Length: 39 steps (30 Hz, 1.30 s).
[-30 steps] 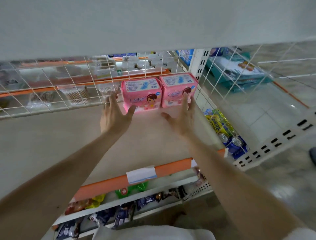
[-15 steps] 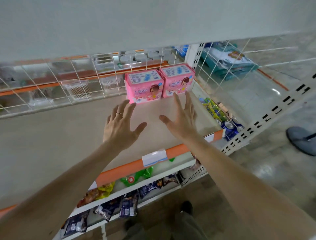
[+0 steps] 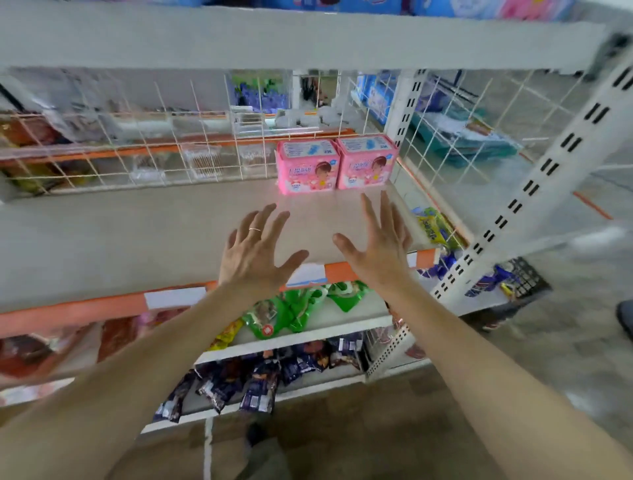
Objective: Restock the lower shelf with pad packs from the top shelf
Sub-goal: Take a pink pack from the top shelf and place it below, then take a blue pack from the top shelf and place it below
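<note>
Pink pad packs (image 3: 308, 167) stood upright at the back of the lower shelf (image 3: 137, 236), their row running nine to three, at twelve o'clock from my right hand (image 3: 380, 240), the nearer one. My left hand (image 3: 255, 250) hung beside it, both spread wide, holding nothing.

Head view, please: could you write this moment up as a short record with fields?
packs: left pack and right pack, pink, upright, side by side at the back right corner
shelf: bare board left of the packs and in front of them
left hand: open, spread, holds nothing, over the front edge
right hand: open, holds nothing, short of the packs
top shelf: blue and pink stock above, cropped
</note>
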### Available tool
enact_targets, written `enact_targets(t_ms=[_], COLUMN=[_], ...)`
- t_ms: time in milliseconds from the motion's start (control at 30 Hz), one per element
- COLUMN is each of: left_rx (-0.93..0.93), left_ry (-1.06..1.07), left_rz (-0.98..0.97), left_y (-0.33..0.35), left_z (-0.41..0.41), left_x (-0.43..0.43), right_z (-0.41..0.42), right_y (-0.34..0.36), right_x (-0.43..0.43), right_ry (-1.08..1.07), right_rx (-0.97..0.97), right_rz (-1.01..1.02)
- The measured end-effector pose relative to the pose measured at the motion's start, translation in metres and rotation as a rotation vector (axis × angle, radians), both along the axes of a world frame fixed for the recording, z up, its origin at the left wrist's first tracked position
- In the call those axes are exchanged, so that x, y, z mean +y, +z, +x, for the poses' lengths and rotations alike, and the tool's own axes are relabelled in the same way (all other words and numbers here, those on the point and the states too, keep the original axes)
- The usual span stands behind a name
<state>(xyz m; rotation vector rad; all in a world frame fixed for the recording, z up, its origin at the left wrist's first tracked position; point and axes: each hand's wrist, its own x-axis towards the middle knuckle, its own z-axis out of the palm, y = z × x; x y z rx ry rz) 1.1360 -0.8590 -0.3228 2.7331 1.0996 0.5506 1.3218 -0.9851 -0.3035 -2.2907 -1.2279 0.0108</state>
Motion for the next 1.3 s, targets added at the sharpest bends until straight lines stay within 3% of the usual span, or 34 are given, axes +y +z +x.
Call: enact_targets(t_ms=[300,633,1300], left_rx=[0.043,-0.033,-0.172], left_ry=[0.038,0.060,0.113], left_rz=[0.031,0.147,0.465], left_y=[0.024,0.076,0.230], left_z=[-0.028,-0.050,-0.083], left_x=[-0.113,-0.165,-0.114], right_z=[-0.023,-0.029,-0.040], right_y=[0.026,0.065,0.204], right_x=[-0.102,-0.145,-0.099], right_ry=[0.056,0.144,0.266], right_rx=[-0.025,-0.052,-0.293], right_rz=[0.044,0.151,0.474])
